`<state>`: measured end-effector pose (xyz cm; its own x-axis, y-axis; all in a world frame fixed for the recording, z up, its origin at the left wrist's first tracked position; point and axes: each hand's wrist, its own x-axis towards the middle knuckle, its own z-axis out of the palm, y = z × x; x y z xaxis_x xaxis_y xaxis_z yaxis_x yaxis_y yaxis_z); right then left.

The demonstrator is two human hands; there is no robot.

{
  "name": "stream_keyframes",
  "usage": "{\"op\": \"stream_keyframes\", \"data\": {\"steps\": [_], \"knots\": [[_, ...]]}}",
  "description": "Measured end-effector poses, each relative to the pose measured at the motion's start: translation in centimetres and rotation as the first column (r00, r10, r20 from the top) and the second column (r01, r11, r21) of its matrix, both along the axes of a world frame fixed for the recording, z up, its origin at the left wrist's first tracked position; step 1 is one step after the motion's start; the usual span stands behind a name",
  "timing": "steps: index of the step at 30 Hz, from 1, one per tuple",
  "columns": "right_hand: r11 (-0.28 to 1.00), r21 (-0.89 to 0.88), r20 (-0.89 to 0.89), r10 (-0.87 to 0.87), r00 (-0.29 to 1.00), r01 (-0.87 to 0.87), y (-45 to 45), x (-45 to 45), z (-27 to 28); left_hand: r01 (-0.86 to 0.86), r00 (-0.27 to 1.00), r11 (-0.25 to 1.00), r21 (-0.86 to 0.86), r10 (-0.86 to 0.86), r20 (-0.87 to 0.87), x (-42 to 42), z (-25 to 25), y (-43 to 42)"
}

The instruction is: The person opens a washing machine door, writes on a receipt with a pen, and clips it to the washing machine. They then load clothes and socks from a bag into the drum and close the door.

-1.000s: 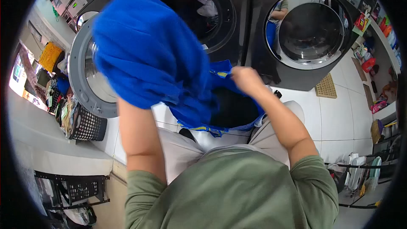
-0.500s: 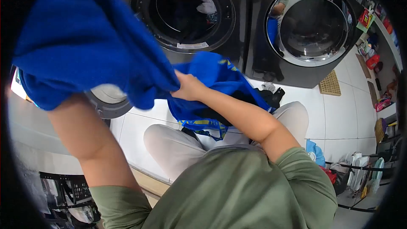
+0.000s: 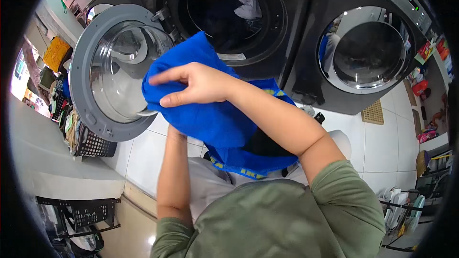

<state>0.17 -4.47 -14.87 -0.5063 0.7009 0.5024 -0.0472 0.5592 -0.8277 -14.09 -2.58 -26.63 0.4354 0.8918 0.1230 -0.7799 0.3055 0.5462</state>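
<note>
Just in front of the dark front-loading machine (image 3: 300, 24), the blue cloth (image 3: 210, 124) hangs in a loose bunch, its lower edge overlapping the blue bag (image 3: 275, 166); your right hand (image 3: 201, 83) lies across the upper part of the cloth, back of the hand upward; thumb and forefinger stand apart, with blue fabric showing in the gap between them; the forefinger is blurred, so you cannot tell how firmly it meets the fabric; your left forearm (image 3: 173, 172) rises to the underside of the cloth, which hides your left hand; the state of that grip cannot be told.

Between your legs, the bag gapes, yellow marks along its rim and dark contents inside; beyond the cloth, the round door (image 3: 79, 79) of the machine is swung out to the left, just beside the bunch; a pale, crumpled item (image 3: 246, 2) shows inside the drum; to the right, a second machine (image 3: 330, 7) has its round door shut; a tan grid mat (image 3: 373, 113) lies near it on the white-tiled floor (image 3: 380, 141).
</note>
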Motion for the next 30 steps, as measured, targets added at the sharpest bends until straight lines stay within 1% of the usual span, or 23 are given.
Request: {"op": "stream_keyframes", "data": {"steps": [1,3,4,5,6,7,10,12,15,16,17,18,19,21,22,23,24,25,26,27,28,29,30], "knots": [[0.982,0.18,0.172,-0.08,0.982,0.048,0.1,0.9,1.0,-0.013,0.999,0.999,-0.03,0.012,-0.053,0.4,-1.0,0.1],[0.731,0.587,0.312,-0.602,0.735,0.349,-1.0,3.7,1.4,-0.005,0.987,0.997,-0.075,-0.008,-0.162,-0.1,-1.8,0.4],[0.898,0.317,0.366,-0.413,0.834,0.306,0.8,4.7,-1.5,0.008,0.975,0.995,-0.098,-0.029,-0.218,-1.0,-2.0,0.8],[0.992,0.087,0.35,-0.119,0.929,0.095,1.7,4.4,-5.2,0.012,0.963,0.993,-0.117,-0.043,-0.266,-2.0,-2.2,1.1],[0.977,-0.194,0.294,-0.024,0.955,0.085,0.5,3.1,-6.4,0.024,0.949,0.99,-0.137,-0.065,-0.309,-3.0,-2.3,1.6],[0.894,-0.445,0.221,0.043,0.974,0.061,-0.4,2.0,-7.4,0.024,0.938,0.988,-0.151,-0.074,-0.338,-3.8,-2.2,2.0],[0.614,-0.787,-0.085,-0.009,0.996,-0.062,0.5,-0.5,-11.1,-0.031,0.897,0.984,-0.175,-0.05,-0.439,-5.1,-2.0,3.0],[0.666,-0.746,0.068,0.083,0.994,-0.004,6.2,1.5,-13.0,-0.202,0.814,0.973,-0.107,0.106,-0.571,-5.2,-1.6,3.0],[0.776,-0.524,-0.015,-0.421,0.907,0.351,19.9,8.8,-9.6,-0.539,0.392,0.743,0.398,0.639,-0.662,-2.9,-0.8,3.2],[0.607,-0.791,-0.371,-0.577,0.728,0.079,22.2,12.2,-9.1,-0.425,0.281,0.72,0.548,0.681,-0.677,-2.3,-0.3,3.0],[0.619,-0.747,-0.374,-0.693,0.616,0.242,23.7,14.1,-6.6,-0.276,0.18,0.691,0.668,0.72,-0.67,-2.0,-0.3,3.0],[0.718,-0.676,-0.584,-0.659,0.474,0.165,24.7,15.0,-4.1,0.008,0.048,0.693,0.721,0.72,-0.692,-2.4,-1.3,3.3],[0.806,-0.58,-0.754,-0.586,0.299,0.117,25.0,15.2,-3.5,0.197,0.063,0.667,0.718,0.722,-0.689,-2.1,-1.8,3.3],[0.744,-0.52,-0.519,-0.665,0.537,0.42,22.3,13.0,-5.1,0.566,-0.092,0.606,0.559,0.72,-0.688,-1.9,-3.1,2.4],[0.844,-0.363,-0.299,-0.507,0.808,0.396,19.3,11.7,-7.2,0.632,-0.19,0.647,0.426,0.663,-0.724,-1.7,-2.9,2.0],[0.931,-0.22,-0.011,-0.299,0.954,0.29,15.1,10.3,-9.5,0.68,-0.291,0.675,0.286,0.606,-0.74,-1.3,-2.2,1.7],[0.906,-0.393,0.198,-0.083,0.977,0.156,10.2,8.5,-11.0,0.713,-0.393,0.688,0.134,0.551,-0.737,-1.3,-2.0,1.5],[0.754,-0.655,0.336,0.353,0.873,-0.053,7.1,7.6,-11.8,0.664,-0.389,0.734,0.143,0.502,-0.773,-1.6,-2.6,2.0],[0.732,-0.678,0.52,0.545,0.658,-0.071,4.8,7.0,-15.3,0.614,-0.377,0.775,0.151,0.456,-0.806,-2.1,-3.4,2.7],[0.842,-0.54,0.766,0.489,0.416,0.005,3.2,7.3,-20.5,0.565,-0.36,0.81,0.157,0.414,-0.836,-2.4,-3.9,3.2],[0.958,-0.129,0.963,0.059,0.261,0.258,1.2,8.5,-27.3,0.557,-0.357,0.813,0.17,0.418,-0.835,-2.5,-3.3,3.4],[0.853,0.331,0.931,-0.365,0.006,0.404,-0.6,10.3,-31.5,0.558,-0.345,0.81,0.181,0.425,-0.837,-2.5,-3.3,3.4],[0.848,0.28,0.912,-0.381,0.15,0.45,-2.2,12.6,-30.7,0.56,-0.334,0.807,0.189,0.429,-0.839,-2.5,-3.5,3.2]]}}
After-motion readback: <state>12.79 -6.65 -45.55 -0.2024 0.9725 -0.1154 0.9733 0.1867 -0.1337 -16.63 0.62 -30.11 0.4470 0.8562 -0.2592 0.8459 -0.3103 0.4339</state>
